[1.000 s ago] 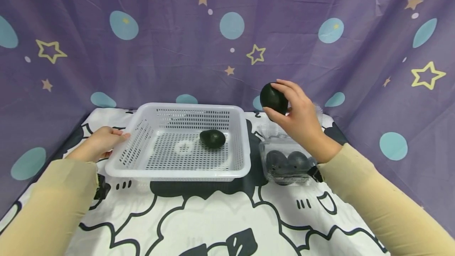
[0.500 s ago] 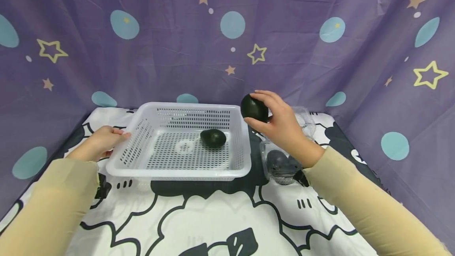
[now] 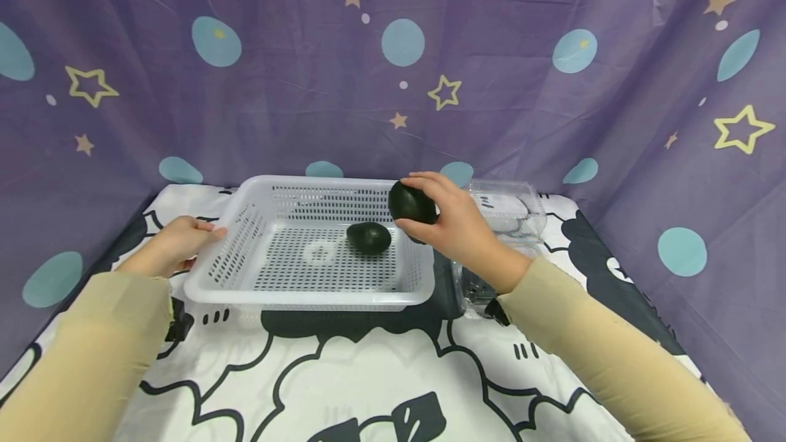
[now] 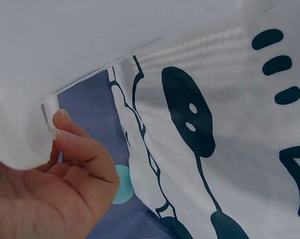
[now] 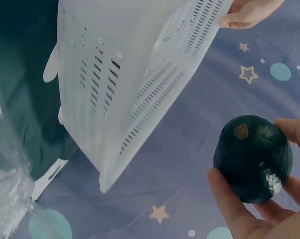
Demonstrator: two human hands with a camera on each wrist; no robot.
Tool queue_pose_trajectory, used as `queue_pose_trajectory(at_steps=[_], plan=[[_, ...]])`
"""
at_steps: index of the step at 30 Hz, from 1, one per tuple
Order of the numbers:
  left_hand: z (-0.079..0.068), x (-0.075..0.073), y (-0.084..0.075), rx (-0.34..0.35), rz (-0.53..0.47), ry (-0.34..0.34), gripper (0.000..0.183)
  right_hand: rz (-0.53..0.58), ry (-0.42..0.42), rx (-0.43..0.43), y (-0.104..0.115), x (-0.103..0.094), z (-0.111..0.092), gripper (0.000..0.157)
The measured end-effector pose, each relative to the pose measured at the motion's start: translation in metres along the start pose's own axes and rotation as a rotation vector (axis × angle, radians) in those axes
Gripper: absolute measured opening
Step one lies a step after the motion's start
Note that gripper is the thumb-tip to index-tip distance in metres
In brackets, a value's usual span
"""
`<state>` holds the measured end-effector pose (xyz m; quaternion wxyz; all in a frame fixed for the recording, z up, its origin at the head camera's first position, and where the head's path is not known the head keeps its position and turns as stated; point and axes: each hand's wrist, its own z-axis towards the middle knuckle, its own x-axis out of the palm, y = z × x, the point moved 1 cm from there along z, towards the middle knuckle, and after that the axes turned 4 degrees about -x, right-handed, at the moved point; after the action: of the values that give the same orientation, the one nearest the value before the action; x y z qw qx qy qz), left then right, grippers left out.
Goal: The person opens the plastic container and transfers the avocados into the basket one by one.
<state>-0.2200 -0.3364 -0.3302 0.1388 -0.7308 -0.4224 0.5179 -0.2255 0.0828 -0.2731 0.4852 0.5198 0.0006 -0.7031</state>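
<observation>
A dark green avocado (image 3: pixel 410 203) is held between the thumb and fingers of my right hand (image 3: pixel 451 217), over the right rim of a white plastic basket (image 3: pixel 307 300). In the right wrist view the held avocado (image 5: pixel 254 159) shows its brown stem end, apart from the basket. My left hand (image 3: pixel 178 244) grips the basket's left rim; the left wrist view shows its fingers (image 4: pixel 82 144) curled under the white edge. Inside the basket, right of the middle, lies a second avocado (image 3: pixel 369 238).
Right of the basket stands a clear plastic clamshell box (image 3: pixel 506 207) with its lid raised; my right forearm hides much of it. A patterned white and black cloth (image 3: pixel 368 367) covers the table. Behind hangs a purple curtain (image 3: pixel 276 114).
My right hand has carried the avocado leftward and down, from above the clamshell box to the basket's right rim. The left hand and basket have stayed in place.
</observation>
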Motion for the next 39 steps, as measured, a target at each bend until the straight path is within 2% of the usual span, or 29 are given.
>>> queue_pose_trajectory(at_steps=[13,19,26,39], plan=[[-0.004,0.0,-0.002,0.009,-0.005,0.008,0.062,-0.019,0.127,0.03,-0.001,0.029,0.004,0.058],[-0.004,-0.002,-0.002,0.038,-0.008,0.026,0.059,-0.028,0.158,0.044,-0.002,0.038,0.006,0.057],[-0.004,0.0,0.0,0.02,-0.011,0.007,0.061,-0.05,0.219,0.076,-0.002,0.043,0.009,0.058],[-0.004,-0.001,0.002,0.016,-0.01,-0.001,0.061,-0.138,0.308,0.031,0.005,0.048,0.025,0.057]])
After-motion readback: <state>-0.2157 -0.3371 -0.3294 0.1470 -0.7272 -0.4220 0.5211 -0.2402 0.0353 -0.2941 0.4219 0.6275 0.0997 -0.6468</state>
